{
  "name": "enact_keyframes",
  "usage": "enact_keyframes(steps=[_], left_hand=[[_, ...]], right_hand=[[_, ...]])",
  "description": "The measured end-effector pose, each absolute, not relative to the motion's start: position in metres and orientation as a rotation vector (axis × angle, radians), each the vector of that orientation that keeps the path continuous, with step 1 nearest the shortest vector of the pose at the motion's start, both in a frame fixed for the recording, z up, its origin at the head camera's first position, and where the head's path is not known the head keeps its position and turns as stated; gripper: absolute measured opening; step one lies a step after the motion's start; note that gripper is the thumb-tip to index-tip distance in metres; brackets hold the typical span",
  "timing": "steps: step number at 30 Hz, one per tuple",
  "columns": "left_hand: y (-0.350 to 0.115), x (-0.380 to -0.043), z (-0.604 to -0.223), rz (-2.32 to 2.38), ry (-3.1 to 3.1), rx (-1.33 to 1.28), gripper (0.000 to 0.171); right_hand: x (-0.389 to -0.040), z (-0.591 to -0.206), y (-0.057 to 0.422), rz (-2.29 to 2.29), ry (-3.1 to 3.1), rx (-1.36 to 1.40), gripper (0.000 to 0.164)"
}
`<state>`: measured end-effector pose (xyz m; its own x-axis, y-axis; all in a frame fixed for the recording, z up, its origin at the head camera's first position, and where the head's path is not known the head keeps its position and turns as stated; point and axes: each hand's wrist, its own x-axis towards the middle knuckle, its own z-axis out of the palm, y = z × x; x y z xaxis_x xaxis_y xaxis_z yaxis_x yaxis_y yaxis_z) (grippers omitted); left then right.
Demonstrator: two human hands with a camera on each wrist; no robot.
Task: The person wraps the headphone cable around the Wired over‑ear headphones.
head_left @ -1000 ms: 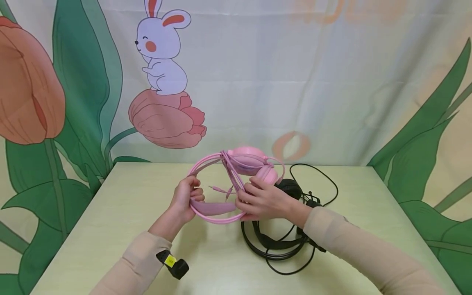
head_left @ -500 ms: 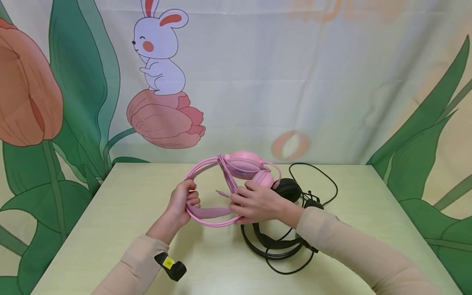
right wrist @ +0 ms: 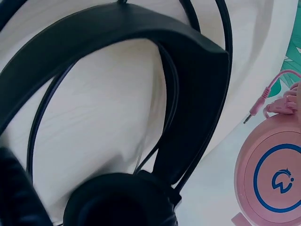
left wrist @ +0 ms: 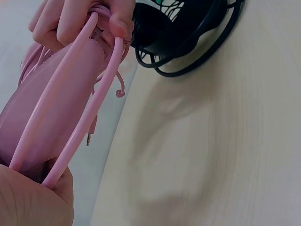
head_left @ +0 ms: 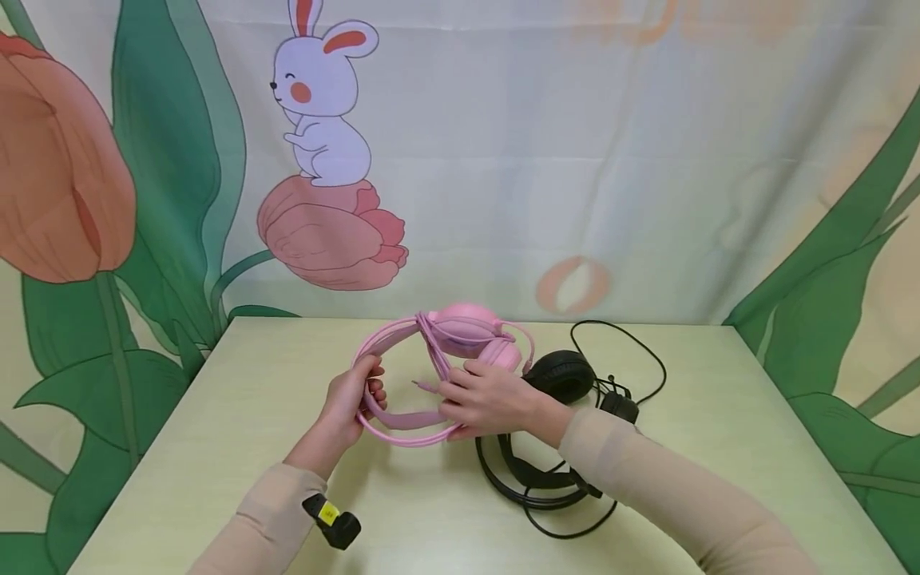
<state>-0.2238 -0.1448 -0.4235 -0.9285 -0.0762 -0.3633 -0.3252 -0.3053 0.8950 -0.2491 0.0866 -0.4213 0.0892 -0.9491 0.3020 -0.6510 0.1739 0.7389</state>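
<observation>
A pink headset is held up over the table between both hands. My left hand grips the left side of its headband, whose two thin tubes run over a padded strap in the left wrist view. At the other side my right hand grips the headset near an ear cup, where its bundled pink cable wraps round. A small pink plug hangs from the cable. Behind and below the right hand a black headset lies on the table. The pink ear cup shows a blue ring in the right wrist view.
The black headset's cable loops out to its right and in front of it on the pale table. A printed cloth with a rabbit and flowers hangs behind the table's far edge.
Both hands have moved slightly left and down with the pink headset, which has come lower over the table. More of the black headset's ear cup shows. Both grips are kept.
</observation>
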Motion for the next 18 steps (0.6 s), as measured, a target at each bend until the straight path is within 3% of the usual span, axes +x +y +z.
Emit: enact_keyframes(steps=[18], left_hand=[[-0.161,-0.239,-0.437,2.286,2.03,-0.552,0.049]], right_hand=[[-0.261,-0.431,0.063,-0.457,-1.768,1.522,0.042]])
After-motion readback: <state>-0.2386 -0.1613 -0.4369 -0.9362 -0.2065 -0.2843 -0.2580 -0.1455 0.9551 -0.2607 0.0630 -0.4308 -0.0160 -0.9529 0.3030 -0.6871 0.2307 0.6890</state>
